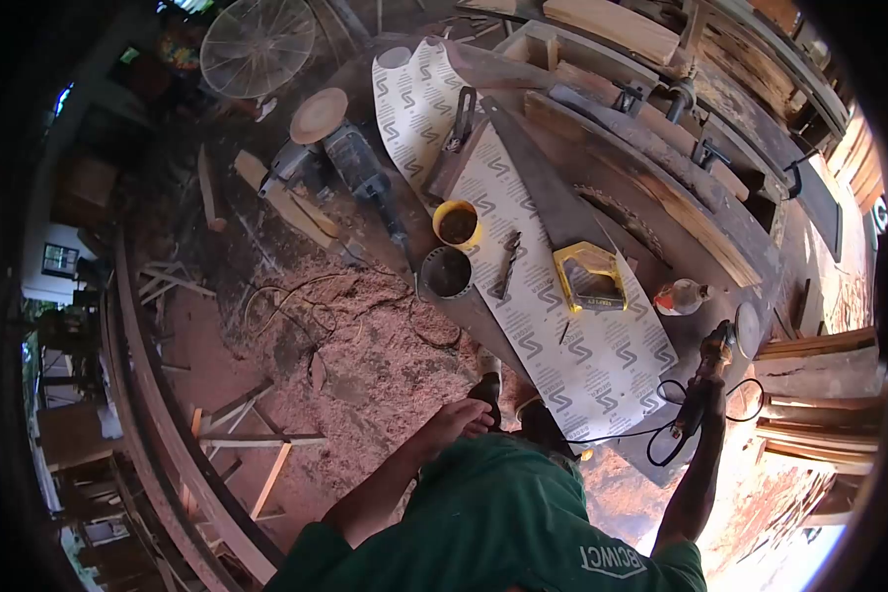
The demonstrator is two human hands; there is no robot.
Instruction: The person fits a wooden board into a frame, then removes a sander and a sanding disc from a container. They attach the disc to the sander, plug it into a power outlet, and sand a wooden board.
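Note:
My right hand (703,395) is closed round an angle grinder (717,347) at the bench's right end. The grinder's pale round disc (748,331) faces outward, and a black cord (666,452) loops about the hand. Near my legs, my left hand (461,418) has its fingers curled beside something dark; what they hold, if anything, is hidden. A handsaw with a yellow handle (590,277) lies on a white printed sheet (562,340), next to a drill bit (510,264). A clear bottle (681,296) with a red label stands close to the grinder.
A yellow cup (457,224) and a dark cup (446,272) stand along the bench edge. Farther off lies another power tool (357,163) by a round disc (318,115). Clamps (676,99) and boards (651,178) line the far side. Sawdust (365,365) covers the floor.

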